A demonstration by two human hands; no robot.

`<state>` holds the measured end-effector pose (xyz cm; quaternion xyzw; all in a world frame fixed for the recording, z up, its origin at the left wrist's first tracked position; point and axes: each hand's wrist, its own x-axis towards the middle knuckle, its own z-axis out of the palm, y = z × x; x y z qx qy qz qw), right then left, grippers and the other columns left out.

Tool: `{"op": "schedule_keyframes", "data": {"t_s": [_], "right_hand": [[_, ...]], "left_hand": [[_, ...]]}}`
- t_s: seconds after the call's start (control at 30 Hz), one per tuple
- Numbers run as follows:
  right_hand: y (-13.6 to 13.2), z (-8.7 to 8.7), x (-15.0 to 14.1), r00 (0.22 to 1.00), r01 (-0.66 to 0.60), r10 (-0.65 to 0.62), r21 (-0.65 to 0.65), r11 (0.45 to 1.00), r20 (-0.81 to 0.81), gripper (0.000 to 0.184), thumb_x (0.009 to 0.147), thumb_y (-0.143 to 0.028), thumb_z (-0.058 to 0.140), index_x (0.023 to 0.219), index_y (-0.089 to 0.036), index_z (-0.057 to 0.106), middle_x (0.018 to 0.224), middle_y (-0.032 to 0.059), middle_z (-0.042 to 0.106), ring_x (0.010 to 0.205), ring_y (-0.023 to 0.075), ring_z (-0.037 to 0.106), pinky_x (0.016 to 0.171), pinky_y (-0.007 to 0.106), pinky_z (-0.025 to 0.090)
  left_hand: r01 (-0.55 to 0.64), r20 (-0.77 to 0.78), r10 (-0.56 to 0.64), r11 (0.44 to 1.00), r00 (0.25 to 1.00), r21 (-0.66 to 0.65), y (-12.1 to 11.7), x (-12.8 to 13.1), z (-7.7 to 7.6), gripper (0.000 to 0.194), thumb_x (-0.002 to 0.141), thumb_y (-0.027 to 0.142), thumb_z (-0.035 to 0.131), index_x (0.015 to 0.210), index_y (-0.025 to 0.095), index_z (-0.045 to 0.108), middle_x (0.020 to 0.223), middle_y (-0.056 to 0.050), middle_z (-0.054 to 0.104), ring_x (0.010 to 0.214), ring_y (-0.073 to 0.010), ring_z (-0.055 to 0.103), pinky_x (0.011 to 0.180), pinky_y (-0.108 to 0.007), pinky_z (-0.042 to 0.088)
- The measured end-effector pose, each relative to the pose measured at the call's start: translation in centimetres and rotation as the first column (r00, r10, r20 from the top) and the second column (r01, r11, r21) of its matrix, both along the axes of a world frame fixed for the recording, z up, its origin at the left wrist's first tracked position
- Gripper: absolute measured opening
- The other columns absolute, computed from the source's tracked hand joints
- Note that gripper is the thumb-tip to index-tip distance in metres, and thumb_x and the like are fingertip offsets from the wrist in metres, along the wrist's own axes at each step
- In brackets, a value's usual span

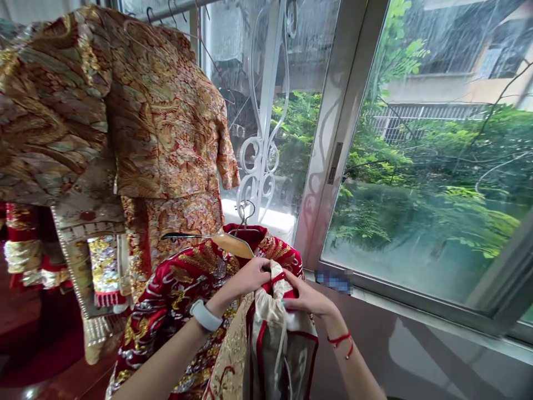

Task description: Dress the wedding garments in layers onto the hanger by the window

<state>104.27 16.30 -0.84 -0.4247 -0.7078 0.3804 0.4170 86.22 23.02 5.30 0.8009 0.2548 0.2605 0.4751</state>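
Note:
Both hands are at the gathered cream waistband of a skirt (270, 312) with red trim, a beaded beige panel and a pale cord hanging down its front. My left hand (253, 274), with a white band on its wrist, pinches the top edge from the left. On the right side, my right hand (308, 298) has its thumb and fingers closed on the same waistband. Just behind hangs a red jacket (179, 289) embroidered in gold and silver. An amber-coloured hanger (233, 244) shows at its collar, one dark tip sticking out leftward.
Large gold brocade garments (166, 111) hang on a rail (179, 8) at the left. White scrolled ironwork (260, 144) stands by the window frame (333, 139) behind the red jacket. A grey wall (416, 355) lies under the sill at the right.

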Motion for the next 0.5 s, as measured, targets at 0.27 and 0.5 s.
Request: {"op": "schedule_keyframes", "data": {"t_s": [0.27, 0.5], "right_hand": [[-1.8, 1.3, -1.2, 0.975, 0.154, -0.179, 0.182, 0.971, 0.131, 0.078, 0.072, -0.008, 0.052, 0.147, -0.027, 0.039, 0.138, 0.0068, 0.058, 0.125, 0.0285, 0.054, 0.111, 0.046, 0.036], [-0.8, 4.4, 3.7, 0.989, -0.068, 0.062, 0.040, 0.997, 0.138, 0.082, 0.075, -0.011, 0.052, 0.153, -0.027, 0.030, 0.154, 0.0053, 0.042, 0.140, 0.0240, 0.040, 0.118, 0.043, 0.027]], "left_hand": [[-0.087, -0.035, 0.088, 0.996, 0.996, 0.027, -2.0, -3.6, -0.1, 0.054, 0.067, 0.017, 0.054, 0.120, 0.016, 0.062, 0.061, 0.007, 0.052, 0.053, -0.0105, 0.041, 0.051, -0.022, 0.031], [-0.487, 0.026, 0.516, 0.823, 0.856, -0.291, -4.2, -20.5, -3.2, 0.068, 0.075, 0.042, 0.066, 0.136, 0.020, 0.049, 0.058, 0.005, 0.061, 0.053, -0.0141, 0.055, 0.051, -0.023, 0.040]]}}
